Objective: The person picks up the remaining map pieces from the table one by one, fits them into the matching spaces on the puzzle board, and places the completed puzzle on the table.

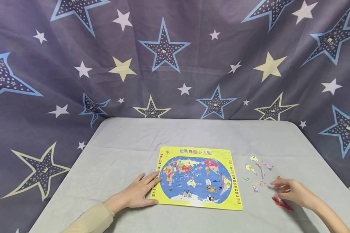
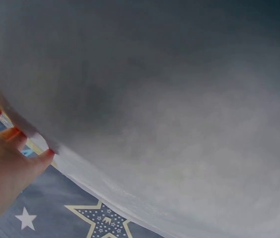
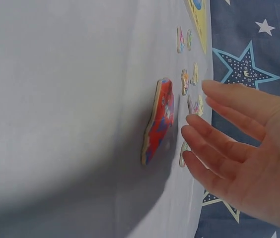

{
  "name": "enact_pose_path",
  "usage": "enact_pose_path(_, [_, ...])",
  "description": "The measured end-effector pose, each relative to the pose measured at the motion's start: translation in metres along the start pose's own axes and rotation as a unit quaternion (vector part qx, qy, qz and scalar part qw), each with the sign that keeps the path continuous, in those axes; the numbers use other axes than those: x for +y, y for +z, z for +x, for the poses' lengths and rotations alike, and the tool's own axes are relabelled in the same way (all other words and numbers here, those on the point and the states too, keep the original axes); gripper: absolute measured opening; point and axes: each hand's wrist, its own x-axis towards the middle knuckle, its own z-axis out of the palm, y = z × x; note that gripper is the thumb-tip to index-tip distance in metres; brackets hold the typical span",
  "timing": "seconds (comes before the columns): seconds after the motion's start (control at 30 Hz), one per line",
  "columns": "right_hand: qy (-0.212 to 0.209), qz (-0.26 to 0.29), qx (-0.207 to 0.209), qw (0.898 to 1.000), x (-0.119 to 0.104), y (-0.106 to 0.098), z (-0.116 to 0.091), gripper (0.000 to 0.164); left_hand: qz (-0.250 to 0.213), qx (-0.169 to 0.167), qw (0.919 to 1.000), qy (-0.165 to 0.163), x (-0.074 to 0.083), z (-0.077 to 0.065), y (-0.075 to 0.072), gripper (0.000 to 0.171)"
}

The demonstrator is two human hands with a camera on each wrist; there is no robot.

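Note:
A yellow-framed world map puzzle board (image 1: pixel 233 204) lies flat on the table, its blue oval map facing up. My left hand (image 1: pixel 137 192) rests at the board's left side, fingers spread over the edge and thumb by the near left corner. Right of the board, my right hand (image 1: pixel 293 192) hovers over loose puzzle pieces, fingers loosely bent and nothing between them. Closest below it lies a red puzzle piece (image 3: pixel 161 121) with blue patches. A small green-and-red piece (image 1: pixel 277 177) shows just past its fingertips in the head view.
Several small map pieces lie scattered between the board and my right hand, among them a yellow one (image 1: pixel 250 168) and a purple one (image 1: pixel 267 165). A grey cloth (image 1: pixel 119 139) covers the table. Behind it hangs a dark star-patterned curtain (image 1: pixel 175 87).

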Motion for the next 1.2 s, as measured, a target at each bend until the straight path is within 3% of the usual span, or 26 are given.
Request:
enact_pose_path(0.2, [0.043,-0.016,-0.022,0.999,0.002,0.001,-0.005,0.029,-0.001,0.000,1.0000,0.001,0.000,-0.001,-0.001,0.079])
enact_pose_path(0.53, [0.074,-0.016,-0.048,0.996,0.003,0.003,-0.010,0.034,0.002,0.004,1.0000,0.004,0.001,0.000,0.000,0.079])
enact_pose_path(0.8, [0.052,0.029,-0.069,0.996,0.012,0.004,-0.012,0.036,-0.003,-0.002,1.0000,0.000,0.001,0.000,-0.001,0.078])
enact_pose_path(1.2, [0.064,0.088,-0.099,0.989,0.015,0.003,-0.011,0.029,-0.006,-0.003,1.0000,-0.003,0.002,0.000,-0.001,0.078])
